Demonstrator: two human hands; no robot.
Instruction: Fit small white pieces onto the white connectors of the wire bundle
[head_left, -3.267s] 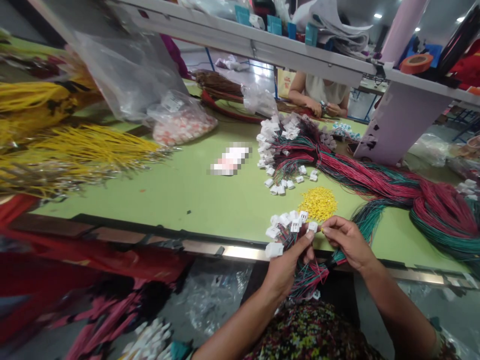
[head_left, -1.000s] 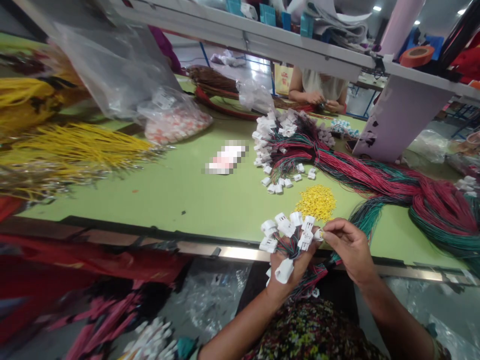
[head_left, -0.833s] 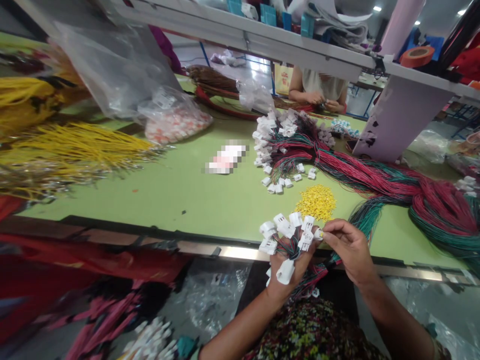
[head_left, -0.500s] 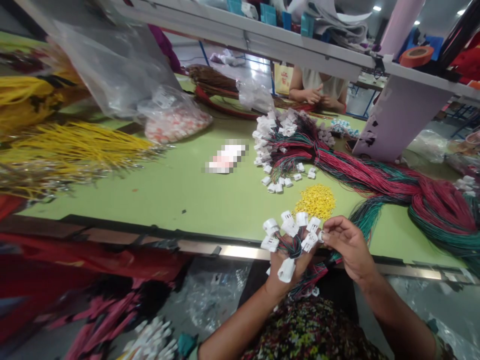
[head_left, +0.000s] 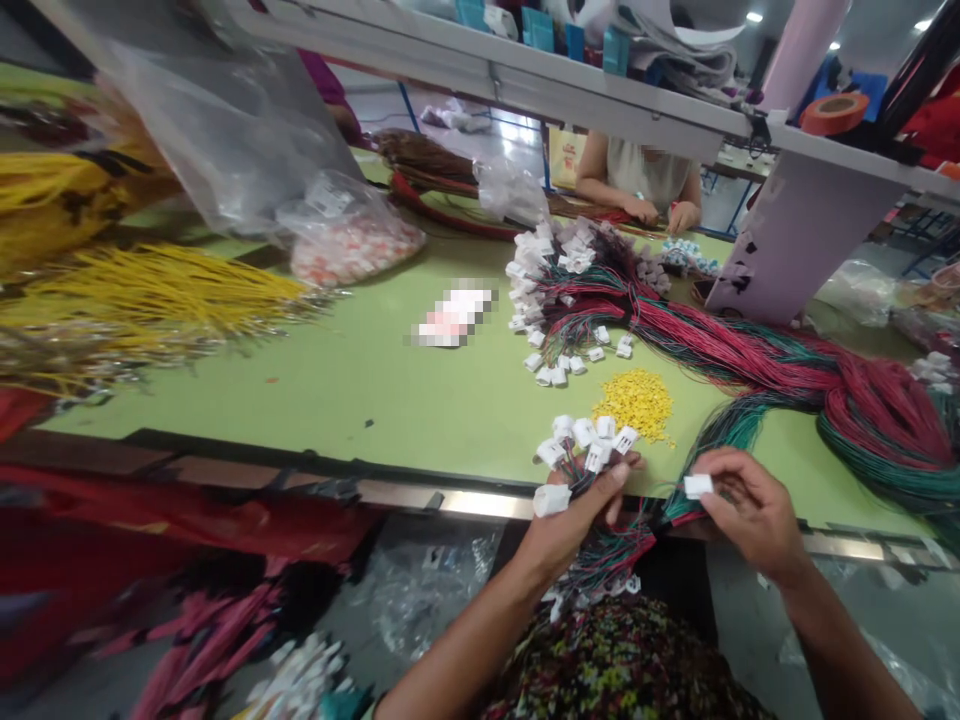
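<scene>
My left hand [head_left: 581,505] is closed around a bunch of wires whose white connectors [head_left: 596,455] fan out above the fingers. To its right, my right hand [head_left: 754,505] pinches one white connector [head_left: 697,487] between thumb and fingers, apart from the bunch. A heap of small yellow pieces [head_left: 636,402] lies on the green table just beyond my left hand. More red, green and black wires [head_left: 611,560] with white connectors hang below my hands, over my lap.
A thick bundle of red and green wires [head_left: 757,350] stretches across the table's right side. Yellow wires [head_left: 172,290] lie at left, beside a clear bag of orange and white parts [head_left: 352,245]. A shelf [head_left: 600,95] crosses above; a person [head_left: 645,185] sits opposite.
My right hand has moved right, away from the bunch, with a white connector in its fingers. My left hand has turned a little. The person opposite has lowered their hands to the table.
</scene>
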